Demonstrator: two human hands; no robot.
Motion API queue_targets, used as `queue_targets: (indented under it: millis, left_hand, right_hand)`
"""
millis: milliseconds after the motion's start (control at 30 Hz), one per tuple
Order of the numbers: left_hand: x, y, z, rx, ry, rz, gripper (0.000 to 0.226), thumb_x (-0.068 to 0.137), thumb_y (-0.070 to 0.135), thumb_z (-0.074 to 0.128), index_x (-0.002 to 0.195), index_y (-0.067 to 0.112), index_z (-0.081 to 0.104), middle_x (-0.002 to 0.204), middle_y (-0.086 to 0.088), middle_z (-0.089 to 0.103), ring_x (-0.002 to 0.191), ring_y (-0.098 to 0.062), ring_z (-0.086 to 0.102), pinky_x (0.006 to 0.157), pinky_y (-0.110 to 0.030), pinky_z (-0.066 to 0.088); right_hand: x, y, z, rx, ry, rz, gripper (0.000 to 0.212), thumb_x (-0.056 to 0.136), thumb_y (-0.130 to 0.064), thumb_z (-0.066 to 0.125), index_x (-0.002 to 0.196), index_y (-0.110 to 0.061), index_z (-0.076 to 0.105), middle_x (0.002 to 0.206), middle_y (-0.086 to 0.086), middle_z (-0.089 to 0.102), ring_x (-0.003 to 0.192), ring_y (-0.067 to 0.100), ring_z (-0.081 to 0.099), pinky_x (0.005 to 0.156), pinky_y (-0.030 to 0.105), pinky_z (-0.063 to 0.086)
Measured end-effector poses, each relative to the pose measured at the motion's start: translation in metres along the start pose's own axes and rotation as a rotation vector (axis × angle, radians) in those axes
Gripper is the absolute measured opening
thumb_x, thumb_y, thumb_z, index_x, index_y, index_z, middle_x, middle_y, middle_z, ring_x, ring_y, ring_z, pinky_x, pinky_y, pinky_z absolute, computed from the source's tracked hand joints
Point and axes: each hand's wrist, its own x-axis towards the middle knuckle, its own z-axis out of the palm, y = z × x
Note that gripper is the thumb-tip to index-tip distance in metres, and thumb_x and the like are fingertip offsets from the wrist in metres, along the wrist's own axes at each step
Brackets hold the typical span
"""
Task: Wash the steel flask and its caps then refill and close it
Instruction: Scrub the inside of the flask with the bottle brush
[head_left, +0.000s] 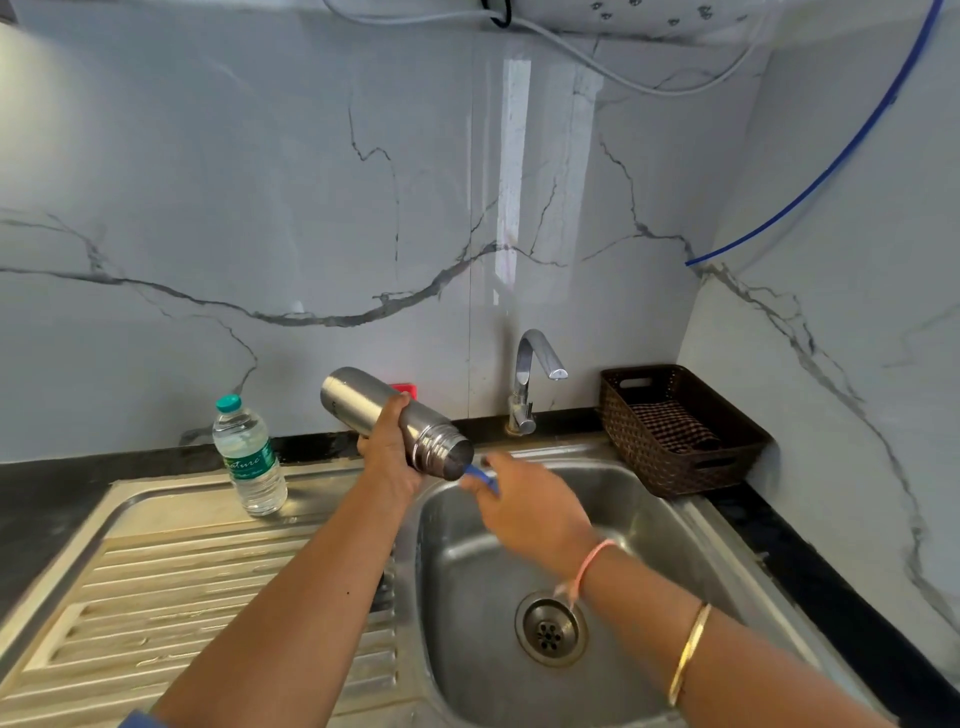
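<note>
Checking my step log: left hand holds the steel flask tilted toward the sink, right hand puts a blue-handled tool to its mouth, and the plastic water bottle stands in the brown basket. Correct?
Not quite. In the head view the water bottle stands on the drainboard left of the sink; the brown basket holds a checked cloth. The rest is right.

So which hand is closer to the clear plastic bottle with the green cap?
Left: the left hand grips the steel flask right of the bottle; the right hand is farther, over the sink.
</note>
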Motion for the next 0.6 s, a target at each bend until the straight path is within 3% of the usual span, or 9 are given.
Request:
queue_targets:
  millis: [67,133,267,333,400,433,467,533,600]
  left_hand:
    - [0.000,-0.001,0.005,-0.004,0.035,0.013,0.078,0.066,0.022,0.082,0.131,0.018,0.039,0.114,-0.014,0.064,0.088,-0.031,0.069,0.074,-0.049,0.057]
    - [0.002,-0.004,0.007,0.024,0.071,0.027,0.077,0.068,0.020,0.082,0.131,0.018,0.038,0.115,-0.015,0.063,0.089,-0.033,0.069,0.077,-0.052,0.056]
    - [0.000,-0.006,0.007,-0.005,0.019,0.024,0.082,0.061,0.020,0.084,0.132,0.015,0.042,0.109,-0.013,0.065,0.078,-0.030,0.068,0.071,-0.050,0.057]
    - [0.000,-0.005,0.009,-0.006,-0.017,0.060,0.089,0.055,0.020,0.085,0.135,0.015,0.045,0.113,-0.013,0.065,0.076,-0.028,0.069,0.064,-0.046,0.057]
    - [-0.003,-0.002,0.014,0.012,-0.018,0.117,0.092,0.057,0.018,0.085,0.138,0.019,0.040,0.115,-0.015,0.064,0.080,-0.029,0.068,0.063,-0.046,0.057]
    - [-0.005,0.000,0.017,0.020,0.013,0.148,0.090,0.062,0.016,0.084,0.138,0.022,0.035,0.114,-0.016,0.064,0.082,-0.030,0.068,0.065,-0.048,0.058]
    - [-0.003,0.001,0.019,0.021,0.047,0.170,0.088,0.066,0.014,0.082,0.137,0.024,0.031,0.112,-0.016,0.064,0.084,-0.031,0.068,0.067,-0.049,0.058]
    - [-0.003,0.002,0.023,0.024,0.084,0.170,0.087,0.070,0.013,0.080,0.137,0.026,0.027,0.111,-0.016,0.065,0.084,-0.031,0.069,0.067,-0.046,0.058]
    - [-0.005,-0.001,0.023,0.036,0.110,0.168,0.088,0.070,0.013,0.080,0.138,0.025,0.026,0.111,-0.016,0.063,0.083,-0.031,0.068,0.064,-0.044,0.058]
  right_hand:
    - [-0.010,-0.004,0.006,-0.590,0.138,-0.241,0.040,0.097,-0.016,0.044,0.135,-0.006,0.036,0.117,0.014,0.055,0.096,0.029,0.063,0.073,0.038,0.049]
    - [-0.005,0.000,0.005,-0.685,0.138,-0.253,0.041,0.095,-0.006,0.040,0.135,-0.004,0.036,0.119,0.016,0.056,0.098,0.033,0.062,0.073,0.038,0.047]
    - [0.026,0.011,-0.007,0.069,0.023,0.076,0.020,0.095,-0.010,0.045,0.105,-0.007,0.062,0.093,0.015,0.064,0.074,0.023,0.056,0.066,0.033,0.048]
    - [0.029,0.011,-0.003,0.463,-0.082,0.244,0.022,0.098,-0.015,0.043,0.099,-0.006,0.064,0.076,0.011,0.057,0.059,0.015,0.047,0.051,0.026,0.042]
    - [0.022,0.007,0.001,0.599,-0.081,0.273,0.027,0.101,-0.028,0.040,0.094,-0.011,0.059,0.072,0.006,0.052,0.057,0.012,0.045,0.051,0.026,0.039]
    - [0.016,0.004,0.002,0.444,-0.024,0.179,0.029,0.100,-0.035,0.041,0.096,-0.011,0.058,0.079,0.006,0.056,0.063,0.015,0.051,0.059,0.030,0.043]
    - [0.012,0.004,0.003,0.110,0.046,0.045,0.029,0.099,-0.037,0.043,0.105,-0.011,0.056,0.090,0.006,0.059,0.076,0.019,0.058,0.067,0.034,0.045]
    - [0.002,0.003,0.004,-0.540,0.155,-0.165,0.031,0.098,-0.019,0.043,0.126,-0.007,0.044,0.114,0.010,0.057,0.098,0.027,0.060,0.075,0.037,0.048]
    - [0.004,0.005,0.006,-0.693,0.177,-0.205,0.033,0.097,-0.008,0.038,0.130,-0.005,0.040,0.118,0.013,0.057,0.101,0.030,0.061,0.076,0.037,0.047]
